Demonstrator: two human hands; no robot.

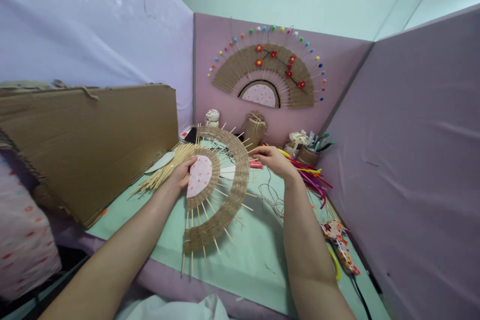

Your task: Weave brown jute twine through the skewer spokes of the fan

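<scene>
A half-round woven fan [240,175], with twine bands over thin wooden sticks, is held up on its side above the table. My left hand [182,172] grips it at the straight edge of its pink dotted centre [200,175], fingers partly behind it. At the fan's outer rim, my right hand [275,160] has its thumb and fingertips drawn together by the bare stick ends. Whatever lies between those fingertips is too small to make out. Loose twine [275,202] lies on the table below the right wrist.
A bundle of sticks [165,172] lies at left beside a cardboard sheet [93,150]. Coloured fuzzy stems [313,175], a pen holder [309,155] and a patterned glue gun [343,247] with a cord are at right. A flowered fan [232,67] hangs behind, above a twine-wrapped jar [255,130].
</scene>
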